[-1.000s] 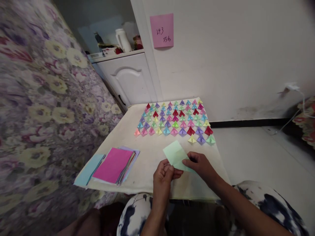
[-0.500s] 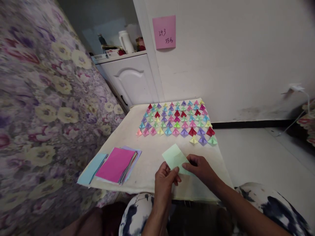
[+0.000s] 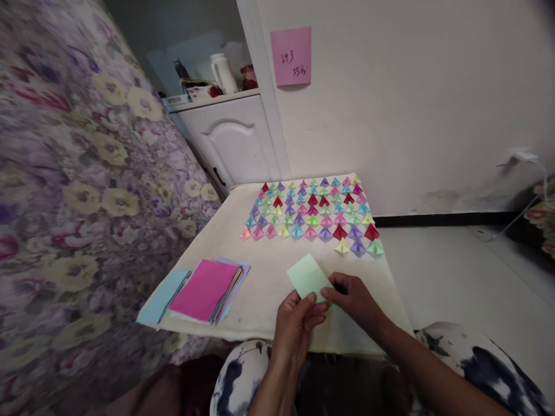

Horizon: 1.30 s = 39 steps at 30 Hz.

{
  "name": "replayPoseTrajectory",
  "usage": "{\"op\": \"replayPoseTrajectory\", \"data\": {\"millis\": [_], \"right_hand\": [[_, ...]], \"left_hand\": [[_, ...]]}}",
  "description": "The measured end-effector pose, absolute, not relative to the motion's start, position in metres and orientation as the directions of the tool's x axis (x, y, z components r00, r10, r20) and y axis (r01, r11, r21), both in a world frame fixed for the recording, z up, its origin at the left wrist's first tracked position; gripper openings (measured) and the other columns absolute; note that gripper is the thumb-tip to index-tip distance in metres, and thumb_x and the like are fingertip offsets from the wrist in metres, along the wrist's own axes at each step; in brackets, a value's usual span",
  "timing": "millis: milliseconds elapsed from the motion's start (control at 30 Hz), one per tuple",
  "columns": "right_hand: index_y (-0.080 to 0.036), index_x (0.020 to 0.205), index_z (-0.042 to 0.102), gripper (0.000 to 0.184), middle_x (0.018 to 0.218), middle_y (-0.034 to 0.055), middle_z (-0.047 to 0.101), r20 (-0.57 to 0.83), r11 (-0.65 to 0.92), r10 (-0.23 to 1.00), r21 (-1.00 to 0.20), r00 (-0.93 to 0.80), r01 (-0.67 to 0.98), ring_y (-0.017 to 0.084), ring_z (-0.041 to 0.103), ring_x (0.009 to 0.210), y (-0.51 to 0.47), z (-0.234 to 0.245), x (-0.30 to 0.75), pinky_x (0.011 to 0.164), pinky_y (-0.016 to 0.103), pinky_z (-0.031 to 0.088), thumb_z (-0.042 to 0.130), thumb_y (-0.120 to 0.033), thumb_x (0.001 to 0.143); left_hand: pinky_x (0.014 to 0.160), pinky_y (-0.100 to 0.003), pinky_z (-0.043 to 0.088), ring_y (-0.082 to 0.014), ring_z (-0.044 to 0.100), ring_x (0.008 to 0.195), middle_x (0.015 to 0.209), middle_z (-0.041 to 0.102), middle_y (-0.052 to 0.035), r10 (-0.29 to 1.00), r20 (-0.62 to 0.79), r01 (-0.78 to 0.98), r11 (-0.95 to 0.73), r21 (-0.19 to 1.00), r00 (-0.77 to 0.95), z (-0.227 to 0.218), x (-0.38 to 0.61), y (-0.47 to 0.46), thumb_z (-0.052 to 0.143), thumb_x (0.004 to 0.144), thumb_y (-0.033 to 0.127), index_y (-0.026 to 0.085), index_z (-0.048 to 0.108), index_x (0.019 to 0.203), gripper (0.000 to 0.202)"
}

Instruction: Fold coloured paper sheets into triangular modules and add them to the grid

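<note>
From here I see a flowered curtain [image 3: 82, 173] at left, then blue paper [image 3: 161, 299] beside a pink-topped stack [image 3: 204, 290] on the table [image 3: 264, 271]. Rows of folded papers [image 3: 297, 231] spread behind. The left hand [image 3: 292, 320] pinches a pale green sheet [image 3: 307, 276] at its lower edge, near the table's front; the right hand [image 3: 354, 296] grips its right-hand end.

Flowers all down the left on that curtain [image 3: 82, 173]! Far beyond it, a white jug [image 3: 224, 74] stands on the shelf [image 3: 229, 99], a dark bottle [image 3: 180, 69] to its left, a panelled cabinet door [image 3: 234, 136] below. A pink note [image 3: 291, 56] marked 243 hangs on the pale wall [image 3: 390, 104]. And over right, a white cable [image 3: 543, 182] trails above the pale floor [image 3: 451, 271], past a black skirting [image 3: 433, 219]!
</note>
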State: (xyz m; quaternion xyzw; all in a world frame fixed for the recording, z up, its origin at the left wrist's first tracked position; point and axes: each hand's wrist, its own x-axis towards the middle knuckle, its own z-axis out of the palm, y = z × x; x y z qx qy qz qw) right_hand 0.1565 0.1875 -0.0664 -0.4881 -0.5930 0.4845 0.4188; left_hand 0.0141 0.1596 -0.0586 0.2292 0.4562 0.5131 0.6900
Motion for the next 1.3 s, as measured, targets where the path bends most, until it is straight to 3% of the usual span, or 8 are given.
{"op": "replayPoseTrajectory", "data": {"millis": [400, 600, 733, 867, 967, 1067, 1200, 1300], "right_hand": [[-0.016, 0.080, 0.065, 0.014, 0.066, -0.0016, 0.059, 0.033, 0.058, 0.992, -0.975, -0.121, 0.213, 0.010, 0.045, 0.052, 0.194, -0.063, 0.169, 0.050, 0.023, 0.037, 0.064, -0.023, 0.068], [-0.018, 0.106, 0.057, 0.039, 0.054, -0.0069, 0.054, -0.071, -0.076, 0.972, -0.997, -0.224, -0.011, 0.007, 0.039, 0.037, 0.191, -0.059, 0.169, 0.033, 0.017, 0.031, 0.065, -0.028, 0.069], [-0.020, 0.117, 0.048, 0.050, 0.062, -0.0041, 0.063, -0.041, -0.117, 0.938, -0.972, -0.345, -0.204, 0.006, 0.045, 0.033, 0.184, -0.052, 0.164, 0.033, 0.018, 0.038, 0.066, -0.026, 0.071], [-0.022, 0.116, 0.050, 0.048, 0.072, -0.0024, 0.065, 0.036, -0.063, 0.946, -0.955, -0.323, -0.290, 0.006, 0.050, 0.037, 0.179, -0.047, 0.162, 0.035, 0.018, 0.042, 0.067, -0.024, 0.071], [-0.027, 0.126, 0.043, 0.059, 0.084, -0.0013, 0.064, 0.064, -0.017, 0.958, -0.960, -0.280, -0.279, 0.004, 0.050, 0.038, 0.178, -0.046, 0.164, 0.035, 0.018, 0.043, 0.065, -0.021, 0.072], [-0.028, 0.123, 0.048, 0.052, 0.093, 0.0008, 0.063, 0.081, 0.023, 0.952, -0.980, -0.294, -0.197, 0.003, 0.050, 0.038, 0.176, -0.049, 0.165, 0.035, 0.018, 0.043, 0.062, -0.019, 0.074], [-0.022, 0.100, 0.063, 0.024, 0.071, -0.0029, 0.059, 0.097, 0.062, 0.942, -0.991, -0.323, -0.117, 0.006, 0.054, 0.039, 0.175, -0.057, 0.163, 0.039, 0.019, 0.044, 0.058, -0.017, 0.077], [-0.021, 0.090, 0.065, 0.019, 0.070, -0.0036, 0.056, 0.148, 0.116, 0.942, -0.986, -0.302, -0.122, 0.009, 0.060, 0.048, 0.175, -0.058, 0.161, 0.047, 0.022, 0.049, 0.055, -0.012, 0.076]], "left_hand": [[0.056, -0.020, 0.054, -0.0164, 0.069, 0.069, 0.084, 0.072, -0.0080, 0.919, -0.391, -0.517, 0.309, 0.798, -0.054, -0.062, 0.010, 0.165, 0.074, 0.065, 0.018, 0.012, 0.063, 0.092, 0.030], [0.077, -0.030, 0.052, -0.0203, 0.067, 0.087, 0.096, 0.071, -0.0076, 0.968, -0.218, -0.338, 0.166, 0.927, -0.122, -0.063, 0.012, 0.163, 0.069, 0.071, 0.024, 0.015, 0.061, 0.101, 0.032], [0.090, -0.034, 0.045, -0.0227, 0.060, 0.102, 0.104, 0.068, -0.0064, 0.980, 0.074, 0.002, -0.075, 0.997, -0.187, -0.060, 0.009, 0.159, 0.059, 0.077, 0.019, 0.019, 0.064, 0.093, 0.017], [0.098, -0.037, 0.038, -0.0235, 0.050, 0.117, 0.121, 0.060, -0.0068, 0.907, 0.396, 0.343, -0.331, 0.879, -0.141, -0.062, 0.003, 0.155, 0.051, 0.077, 0.008, 0.022, 0.066, 0.093, 0.026], [0.097, -0.039, 0.039, -0.0228, 0.047, 0.120, 0.127, 0.054, -0.0087, 0.842, 0.535, 0.519, -0.429, 0.740, -0.066, -0.064, 0.001, 0.154, 0.047, 0.079, 0.006, 0.021, 0.063, 0.099, 0.030], [0.096, -0.038, 0.040, -0.0222, 0.044, 0.122, 0.131, 0.049, -0.0108, 0.805, 0.592, 0.614, -0.450, 0.648, -0.035, -0.063, 0.000, 0.153, 0.045, 0.081, 0.006, 0.021, 0.059, 0.102, 0.029], [0.096, -0.037, 0.041, -0.0222, 0.042, 0.124, 0.136, 0.044, -0.0124, 0.785, 0.620, 0.646, -0.462, 0.607, -0.021, -0.058, 0.000, 0.151, 0.045, 0.082, 0.006, 0.020, 0.057, 0.103, 0.028], [0.096, -0.037, 0.040, -0.0229, 0.041, 0.125, 0.136, 0.043, -0.0132, 0.774, 0.633, 0.662, -0.476, 0.579, 0.002, -0.055, 0.001, 0.149, 0.047, 0.082, 0.006, 0.019, 0.056, 0.102, 0.026]]}}
